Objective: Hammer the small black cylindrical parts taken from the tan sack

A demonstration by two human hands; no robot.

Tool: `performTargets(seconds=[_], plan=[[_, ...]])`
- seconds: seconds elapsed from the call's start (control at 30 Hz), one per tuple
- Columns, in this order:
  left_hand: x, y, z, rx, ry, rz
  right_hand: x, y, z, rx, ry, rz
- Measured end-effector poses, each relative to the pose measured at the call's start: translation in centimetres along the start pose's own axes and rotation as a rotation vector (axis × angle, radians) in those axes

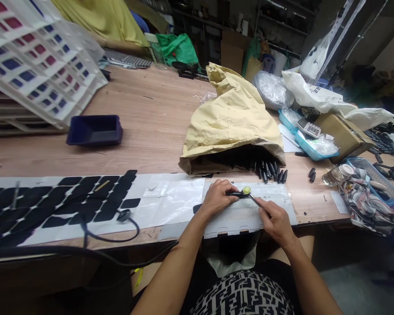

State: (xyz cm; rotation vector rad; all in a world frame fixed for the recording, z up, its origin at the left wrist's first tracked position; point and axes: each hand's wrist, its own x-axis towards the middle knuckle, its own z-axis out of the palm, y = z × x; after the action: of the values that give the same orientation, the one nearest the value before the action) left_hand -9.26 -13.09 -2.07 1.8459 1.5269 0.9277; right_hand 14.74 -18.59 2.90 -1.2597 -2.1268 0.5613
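Fingers of my left hand (217, 197) pinched a black piece (235, 193) lying left-to-right over the pale board (233, 223), yellow-green end (246, 190) facing my right hand (277, 221), which gripped a slim tool (255, 201) angled toward it.

I watch through a single head-worn camera, looking forward and down: clothing (243, 295) closest at the bottom edge, left hand (217, 197) and right hand (277, 222) near, the table (151, 113) spreading beyond, shelves (284, 25) farthest.
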Motion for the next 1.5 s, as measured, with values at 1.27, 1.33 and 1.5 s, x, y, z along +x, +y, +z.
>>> performTargets(seconds=[1.27,1.33,1.5], plan=[[3.9,11.1,6.0,0.247,0.130,-0.240,1.4,3.6,-0.6,0.917,0.297,0.483],[5.5,11.2,7.3,0.293,0.111,-0.253,1.3,3.8,-0.4,0.938,0.306,0.482],[6.2,9.9,8.7,0.318,0.114,-0.254,1.2,4.2,-0.1,0.973,0.311,0.473]])
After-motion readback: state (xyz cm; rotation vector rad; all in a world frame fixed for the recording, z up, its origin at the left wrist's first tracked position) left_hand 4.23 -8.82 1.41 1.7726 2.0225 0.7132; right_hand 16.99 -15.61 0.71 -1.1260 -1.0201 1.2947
